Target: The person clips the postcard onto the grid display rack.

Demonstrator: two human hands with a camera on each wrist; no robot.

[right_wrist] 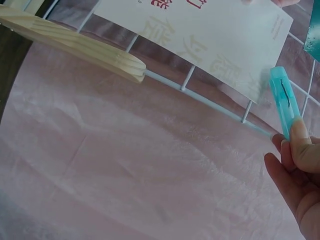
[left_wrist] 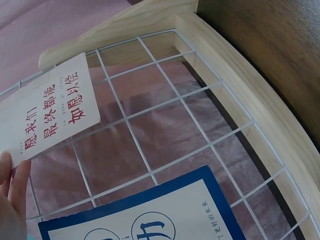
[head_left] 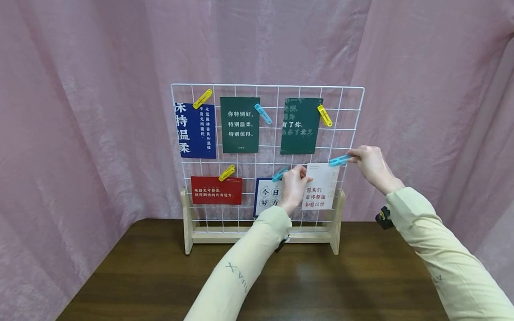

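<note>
A white card with red writing [head_left: 319, 185] lies against the lower right of a white wire grid [head_left: 278, 129]. My left hand [head_left: 293, 188] pinches the card's left edge between thumb and finger; the left wrist view shows part of that hand [left_wrist: 14, 200]. At the grid's right edge my right hand [head_left: 373, 167] pinches the tail of a light blue clothespin [head_left: 339, 160]. In the right wrist view the clothespin's tip [right_wrist: 278, 75] meets the card's upper edge near a corner; I cannot tell whether it bites the card. My left hand partly covers a blue-bordered card [head_left: 263, 196].
The grid stands in a wooden base [head_left: 261, 238] on a brown table [head_left: 160, 276]. Other cards hang clipped on it: a blue one [head_left: 196, 138], two green ones [head_left: 241, 142] and a red one [head_left: 217, 197]. A pink curtain [head_left: 100, 111] hangs behind.
</note>
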